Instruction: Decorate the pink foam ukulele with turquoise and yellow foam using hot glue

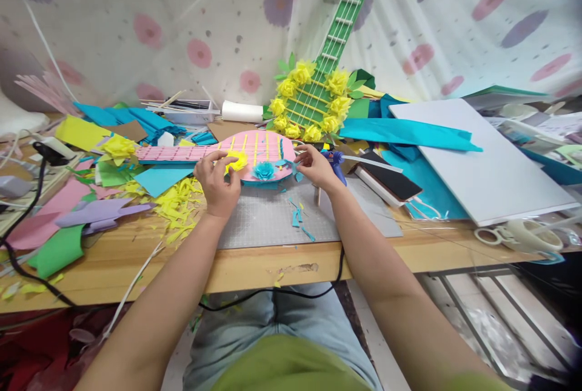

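Observation:
A pink paper guitar (200,151) with yellow strings lies on the wooden table (254,270), its round body over a grey cutting mat (273,221). My left hand (218,182) pinches a yellow paper flower (237,162) against the body. A blue paper flower (264,170) sits on the body beside it. My right hand (313,165) rests at the body's right edge, fingers closed on a small blue paper piece (291,165). A green paper guitar (325,70) ringed with yellow flowers leans against the back wall.
Blue, pink, green and yellow paper scraps litter the table's left side. A blue glue gun (337,163) lies right of my right hand, next to a dark notebook (386,180). A white board (477,160) and scissors (518,236) are at right.

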Demonstrator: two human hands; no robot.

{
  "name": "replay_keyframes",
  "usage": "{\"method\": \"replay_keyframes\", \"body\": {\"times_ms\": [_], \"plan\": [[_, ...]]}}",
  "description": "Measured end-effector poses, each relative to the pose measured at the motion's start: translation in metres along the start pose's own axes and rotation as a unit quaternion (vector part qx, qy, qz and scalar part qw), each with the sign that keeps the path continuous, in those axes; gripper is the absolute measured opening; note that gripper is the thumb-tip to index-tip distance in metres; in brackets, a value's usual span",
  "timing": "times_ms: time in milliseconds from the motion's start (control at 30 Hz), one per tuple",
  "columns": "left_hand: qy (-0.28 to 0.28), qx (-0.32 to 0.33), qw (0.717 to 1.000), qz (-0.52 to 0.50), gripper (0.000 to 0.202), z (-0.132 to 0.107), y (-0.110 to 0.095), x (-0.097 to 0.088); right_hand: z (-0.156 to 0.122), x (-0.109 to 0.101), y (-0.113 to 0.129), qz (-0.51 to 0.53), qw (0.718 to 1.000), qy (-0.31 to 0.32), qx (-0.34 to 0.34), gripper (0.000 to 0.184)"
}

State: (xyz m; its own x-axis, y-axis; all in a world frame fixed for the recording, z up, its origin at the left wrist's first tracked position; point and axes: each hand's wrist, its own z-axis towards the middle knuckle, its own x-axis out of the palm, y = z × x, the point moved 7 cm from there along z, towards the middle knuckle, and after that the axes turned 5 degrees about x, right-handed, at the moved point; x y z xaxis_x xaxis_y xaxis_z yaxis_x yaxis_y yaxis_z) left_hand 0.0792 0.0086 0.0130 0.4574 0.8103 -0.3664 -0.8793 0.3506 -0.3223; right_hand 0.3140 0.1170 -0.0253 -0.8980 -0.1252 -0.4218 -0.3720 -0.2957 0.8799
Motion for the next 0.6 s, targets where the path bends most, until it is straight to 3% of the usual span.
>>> {"method": "replay_keyframes", "body": {"times_ms": [167,300,467,600], "plan": [[-0.007,0.042,0.999,0.009,0.022,-0.002,-0.013,0.0,0.003,-0.01,0.0,0.114,0.993,0.002,0.032,0.05],[0.032,0.079,0.996,-0.031,0.024,-0.008,-0.035,0.012,0.0,-0.008,0.007,0.222,0.974,0.016,0.052,0.052],[0.072,0.133,0.987,-0.06,0.031,-0.014,-0.064,0.027,-0.007,0.017,0.02,0.321,0.941,0.05,0.1,0.054],[0.096,0.151,0.982,-0.053,0.03,-0.014,-0.071,0.033,-0.016,0.039,0.034,0.342,0.927,0.11,0.108,0.054]]}}
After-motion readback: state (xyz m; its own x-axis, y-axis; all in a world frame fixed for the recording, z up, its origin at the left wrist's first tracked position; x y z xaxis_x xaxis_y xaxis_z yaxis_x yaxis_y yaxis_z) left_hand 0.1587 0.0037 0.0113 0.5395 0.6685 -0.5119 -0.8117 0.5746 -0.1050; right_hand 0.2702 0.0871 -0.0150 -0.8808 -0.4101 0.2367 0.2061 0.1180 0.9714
